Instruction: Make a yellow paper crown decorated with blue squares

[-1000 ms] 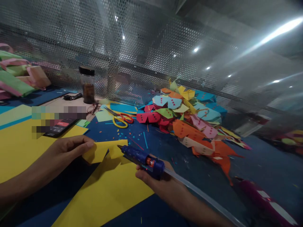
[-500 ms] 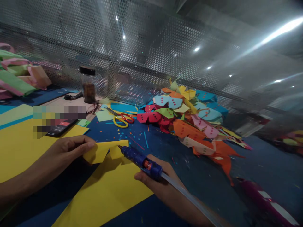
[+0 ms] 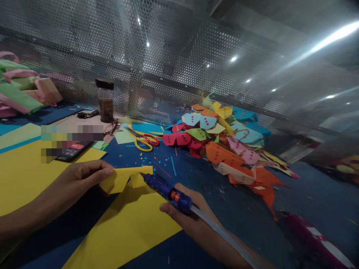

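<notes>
My left hand [image 3: 86, 177] pinches the left end of a small cut and folded yellow paper piece [image 3: 116, 179], thumb on top. In my right hand [image 3: 193, 220] is a blue glue gun [image 3: 165, 190], with a clear glue stick [image 3: 221, 231] trailing from its back end. The gun's nozzle points left and meets the paper near its upper right edge; whether glue is coming out is too small to tell. Below both hands lies a larger yellow paper sheet [image 3: 126, 228] on the dark blue tabletop.
Scissors [image 3: 144, 142] with yellow and red handles lie beyond the hands among paper scraps. A pile of colourful paper butterflies [image 3: 213, 134] stands to the right. At left are a phone [image 3: 75, 149] and a lidded jar [image 3: 106, 101]. A purple object [image 3: 314, 239] sits front right.
Almost nothing differs. The whole view has shifted very slightly; both hands, the yellow paper piece and the glue gun keep the same positions relative to each other.
</notes>
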`<action>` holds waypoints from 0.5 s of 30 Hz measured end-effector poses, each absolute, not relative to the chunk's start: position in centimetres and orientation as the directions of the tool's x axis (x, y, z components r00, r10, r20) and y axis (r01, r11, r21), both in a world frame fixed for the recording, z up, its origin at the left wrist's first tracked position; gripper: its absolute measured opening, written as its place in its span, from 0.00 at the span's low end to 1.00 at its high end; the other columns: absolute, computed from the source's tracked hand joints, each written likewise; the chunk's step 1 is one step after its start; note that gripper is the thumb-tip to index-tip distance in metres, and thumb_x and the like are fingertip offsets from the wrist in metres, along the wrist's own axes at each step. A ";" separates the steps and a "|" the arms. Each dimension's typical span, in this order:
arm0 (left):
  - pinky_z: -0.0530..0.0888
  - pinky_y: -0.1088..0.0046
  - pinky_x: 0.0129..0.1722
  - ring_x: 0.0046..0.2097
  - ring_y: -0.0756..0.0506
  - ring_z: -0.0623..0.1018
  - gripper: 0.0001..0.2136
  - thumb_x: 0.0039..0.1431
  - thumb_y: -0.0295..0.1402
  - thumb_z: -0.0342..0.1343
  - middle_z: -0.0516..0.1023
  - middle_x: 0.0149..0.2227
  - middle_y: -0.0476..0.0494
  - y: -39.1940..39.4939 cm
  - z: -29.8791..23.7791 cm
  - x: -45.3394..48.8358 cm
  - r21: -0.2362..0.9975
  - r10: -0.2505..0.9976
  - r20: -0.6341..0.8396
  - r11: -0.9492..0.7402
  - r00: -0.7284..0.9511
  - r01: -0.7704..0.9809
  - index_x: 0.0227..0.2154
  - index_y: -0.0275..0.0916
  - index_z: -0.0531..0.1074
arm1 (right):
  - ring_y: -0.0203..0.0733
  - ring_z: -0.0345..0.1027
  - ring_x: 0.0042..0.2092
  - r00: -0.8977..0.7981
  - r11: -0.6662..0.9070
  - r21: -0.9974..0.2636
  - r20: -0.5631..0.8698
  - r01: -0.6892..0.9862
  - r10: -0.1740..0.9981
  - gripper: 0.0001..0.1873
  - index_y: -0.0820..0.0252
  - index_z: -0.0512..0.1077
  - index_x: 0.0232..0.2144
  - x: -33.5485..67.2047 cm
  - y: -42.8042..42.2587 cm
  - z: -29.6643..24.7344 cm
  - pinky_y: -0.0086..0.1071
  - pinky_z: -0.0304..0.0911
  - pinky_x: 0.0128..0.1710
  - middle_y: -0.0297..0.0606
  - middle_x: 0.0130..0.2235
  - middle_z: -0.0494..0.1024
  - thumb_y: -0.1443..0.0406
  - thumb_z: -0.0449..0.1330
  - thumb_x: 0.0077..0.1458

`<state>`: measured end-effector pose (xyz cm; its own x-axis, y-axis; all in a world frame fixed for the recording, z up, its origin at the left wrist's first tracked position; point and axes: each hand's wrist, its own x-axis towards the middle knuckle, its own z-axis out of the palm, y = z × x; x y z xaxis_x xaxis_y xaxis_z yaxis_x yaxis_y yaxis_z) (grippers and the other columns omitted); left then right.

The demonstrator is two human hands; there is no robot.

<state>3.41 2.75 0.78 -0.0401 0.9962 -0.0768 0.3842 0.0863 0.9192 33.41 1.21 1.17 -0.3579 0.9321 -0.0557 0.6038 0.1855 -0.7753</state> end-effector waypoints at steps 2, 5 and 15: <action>0.70 0.74 0.30 0.29 0.44 0.77 0.24 0.46 0.61 0.59 0.79 0.24 0.52 2.8 0.6 3.4 0.924 0.995 -0.087 0.095 -0.038 0.371 0.25 0.44 0.79 | 0.35 0.54 0.31 -0.363 0.201 -0.770 -0.042 0.606 0.931 0.24 0.56 0.61 0.27 33.5 1.2 1.1 0.30 0.50 0.30 0.28 0.28 0.63 0.47 0.62 0.62; 0.69 0.74 0.29 0.29 0.45 0.76 0.24 0.46 0.61 0.59 0.79 0.23 0.53 2.9 0.6 3.4 0.921 0.994 -0.098 0.109 -0.049 0.375 0.24 0.44 0.79 | 0.35 0.55 0.30 -0.362 0.219 -0.760 -0.023 0.612 0.932 0.23 0.56 0.61 0.28 33.5 1.3 0.9 0.30 0.50 0.30 0.28 0.28 0.64 0.47 0.62 0.63; 0.69 0.73 0.31 0.29 0.45 0.75 0.23 0.50 0.60 0.58 0.77 0.23 0.52 2.7 1.4 3.6 0.913 0.999 -0.047 0.046 -0.008 0.405 0.22 0.44 0.75 | 0.38 0.59 0.31 -0.310 0.174 -0.742 -0.049 0.648 0.949 0.21 0.56 0.70 0.29 33.4 0.8 2.5 0.30 0.59 0.30 0.31 0.28 0.68 0.46 0.64 0.60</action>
<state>3.57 2.70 1.39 -0.0084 0.9989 -0.0467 0.4055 0.0461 0.9129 33.41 0.80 2.46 -0.3104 0.9494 -0.0486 0.6478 0.1739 -0.7417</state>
